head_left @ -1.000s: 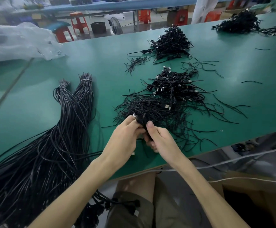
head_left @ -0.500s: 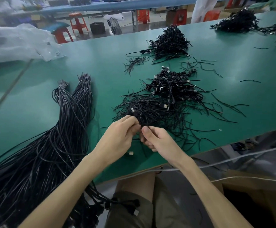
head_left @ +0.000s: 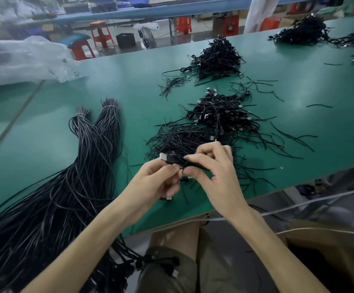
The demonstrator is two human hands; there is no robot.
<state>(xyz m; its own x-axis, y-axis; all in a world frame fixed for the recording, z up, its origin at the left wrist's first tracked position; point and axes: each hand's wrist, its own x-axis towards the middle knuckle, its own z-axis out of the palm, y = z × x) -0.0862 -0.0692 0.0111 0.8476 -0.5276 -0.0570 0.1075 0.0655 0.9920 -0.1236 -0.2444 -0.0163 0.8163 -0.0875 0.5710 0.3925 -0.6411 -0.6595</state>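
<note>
Hands close together: left hand [head_left: 155, 180] gripping coiled USB cable [head_left: 177, 161] behind plug [head_left: 164, 155], right hand [head_left: 218, 176] pinching its loops. Best keeping coil tight while binding.

Held cable [head_left: 177, 159]: blk plastic jacket, semi-matt; plug tip [head_left: 163, 155] bare shiny metal. Table [head_left: 45, 140]: smooth matt green top. Long cable bundle [head_left: 70, 197]: rubbery w/ slight sheen. Bag [head_left: 20, 60]: clear glossy plastic, crinkled. Shorts [head_left: 167, 275]: matt cloth.
</note>
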